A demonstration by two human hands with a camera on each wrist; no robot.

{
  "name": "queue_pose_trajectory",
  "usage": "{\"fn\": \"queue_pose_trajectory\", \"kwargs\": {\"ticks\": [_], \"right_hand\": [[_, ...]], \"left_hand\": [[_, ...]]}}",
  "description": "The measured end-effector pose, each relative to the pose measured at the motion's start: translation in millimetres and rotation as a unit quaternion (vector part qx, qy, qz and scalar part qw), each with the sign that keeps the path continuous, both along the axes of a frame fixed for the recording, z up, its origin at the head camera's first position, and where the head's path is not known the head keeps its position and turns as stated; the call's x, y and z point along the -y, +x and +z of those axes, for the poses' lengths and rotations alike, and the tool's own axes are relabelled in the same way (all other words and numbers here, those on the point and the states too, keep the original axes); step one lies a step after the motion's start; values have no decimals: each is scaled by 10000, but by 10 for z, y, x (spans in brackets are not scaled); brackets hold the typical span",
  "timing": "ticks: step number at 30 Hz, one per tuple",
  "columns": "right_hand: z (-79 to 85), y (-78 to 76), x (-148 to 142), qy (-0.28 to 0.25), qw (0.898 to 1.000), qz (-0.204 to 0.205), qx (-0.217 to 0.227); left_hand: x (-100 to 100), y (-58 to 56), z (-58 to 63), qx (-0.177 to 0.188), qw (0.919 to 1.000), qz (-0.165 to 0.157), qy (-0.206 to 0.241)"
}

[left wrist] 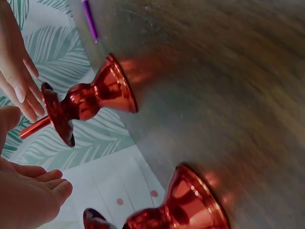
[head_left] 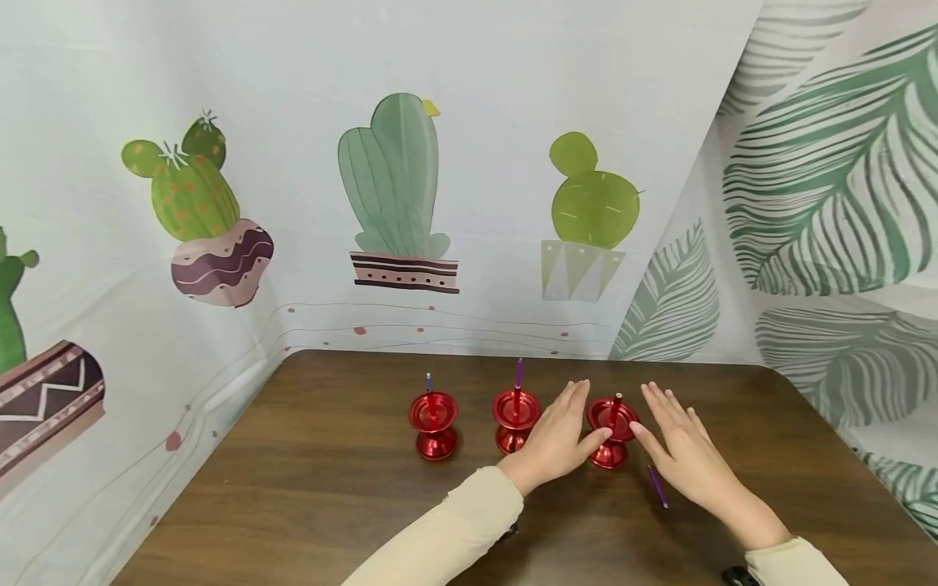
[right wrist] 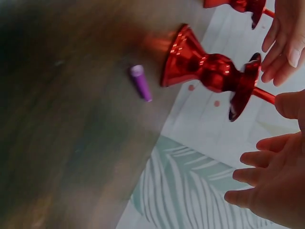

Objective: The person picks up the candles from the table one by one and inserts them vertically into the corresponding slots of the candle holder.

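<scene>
Three shiny red candle holders stand in a row, each with a round dish and a central red post. My left hand and right hand are held at either side of the right candle holder, fingers extended and palms facing it. Both thumbs point in toward its dish, and neither hand grips anything. From the post of the middle candle holder rises a thin purple stick; my left hand partly overlaps that holder. A loose purple stick lies on the wood beside my right hand.
At the left of the row, another candle holder carries a short blue stick with a pale tip. All stand on a brown wooden table. Behind it hangs a white cloth printed with cacti and leaves.
</scene>
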State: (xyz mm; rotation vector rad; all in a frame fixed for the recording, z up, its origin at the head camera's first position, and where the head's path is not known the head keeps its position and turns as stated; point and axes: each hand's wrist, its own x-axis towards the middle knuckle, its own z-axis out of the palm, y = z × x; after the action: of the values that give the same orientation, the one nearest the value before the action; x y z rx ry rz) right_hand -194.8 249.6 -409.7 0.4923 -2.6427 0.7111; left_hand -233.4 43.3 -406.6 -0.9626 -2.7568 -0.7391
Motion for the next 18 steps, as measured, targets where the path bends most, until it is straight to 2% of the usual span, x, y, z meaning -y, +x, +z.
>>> {"fn": "queue_pose_trajectory", "kwargs": {"ticks": [8, 18], "right_hand": [[-111, 37, -77, 369, 9983, -214, 386], [-225, 84, -162, 629, 9931, -357, 924]], "left_hand": [[-120, -31, -65, -59, 9999, 20, -127], [-193, -39, -145, 35, 9993, 146, -331]]}}
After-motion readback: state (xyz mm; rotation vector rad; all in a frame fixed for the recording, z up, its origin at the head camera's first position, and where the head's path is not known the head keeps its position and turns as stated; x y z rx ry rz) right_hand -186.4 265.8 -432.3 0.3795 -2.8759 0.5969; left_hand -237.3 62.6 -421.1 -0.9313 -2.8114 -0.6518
